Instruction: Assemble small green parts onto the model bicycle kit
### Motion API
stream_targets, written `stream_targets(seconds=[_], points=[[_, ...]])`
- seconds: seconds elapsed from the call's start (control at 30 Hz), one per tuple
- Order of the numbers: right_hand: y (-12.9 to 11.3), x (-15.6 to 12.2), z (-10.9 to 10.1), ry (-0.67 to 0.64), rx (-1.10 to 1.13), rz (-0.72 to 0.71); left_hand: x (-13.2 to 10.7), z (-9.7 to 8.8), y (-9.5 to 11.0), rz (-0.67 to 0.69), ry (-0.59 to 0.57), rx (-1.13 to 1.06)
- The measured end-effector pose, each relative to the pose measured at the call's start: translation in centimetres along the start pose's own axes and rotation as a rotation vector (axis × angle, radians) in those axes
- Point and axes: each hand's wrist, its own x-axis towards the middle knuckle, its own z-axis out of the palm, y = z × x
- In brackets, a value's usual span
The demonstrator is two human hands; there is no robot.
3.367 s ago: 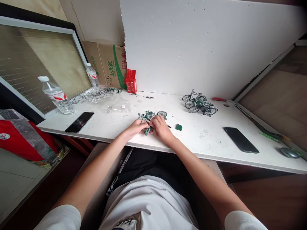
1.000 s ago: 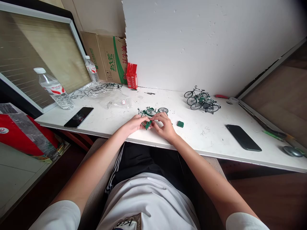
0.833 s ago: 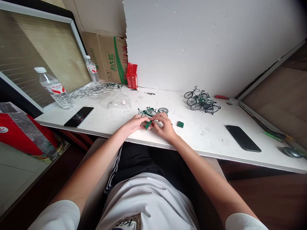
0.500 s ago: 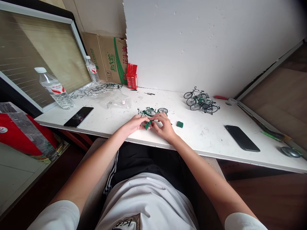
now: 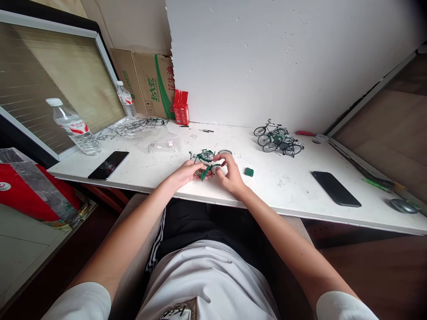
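Note:
My left hand [image 5: 188, 173] is closed on a green model bicycle frame [image 5: 204, 172], held just above the front part of the desk. To its right, my right hand [image 5: 230, 175] has thumb and forefinger parted around the frame's thin end, with a gap showing between them. Whether a fingertip touches the frame I cannot tell. Behind the hands lie green bicycle parts with a spoked wheel [image 5: 207, 155], and another wheel [image 5: 225, 152] is partly covered by my right fingers. A small green block [image 5: 249, 171] sits right of my right hand.
Several assembled model bicycles [image 5: 278, 138] stand at the back right. Phones lie on the left [image 5: 108, 165] and the right [image 5: 336, 189]. A water bottle [image 5: 75, 126], black part frames [image 5: 133, 126], a plastic bag [image 5: 163, 143] and a red box [image 5: 181, 108] are toward the back left.
My right thumb and forefinger have spread apart and drawn back from the frame, uncovering its thin end. The left hand keeps its hold. The view has shifted slightly.

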Motion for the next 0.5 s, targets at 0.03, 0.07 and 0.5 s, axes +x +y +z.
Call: stream_targets(seconds=[0.03, 0.07, 0.5], points=[[0.1, 0.3, -0.4, 0.022, -0.02, 0.011, -0.1, 0.0, 0.0, 0.006, -0.015, 0.011], [0.4, 0.6, -0.8, 0.046, -0.054, 0.023, -0.1, 0.0, 0.0, 0.011, -0.025, 0.019], [3.7, 1.3, -7.9, -0.382, -0.598, 0.266, -0.3, 0.4, -1.0, 0.133, 0.14, -0.078]])
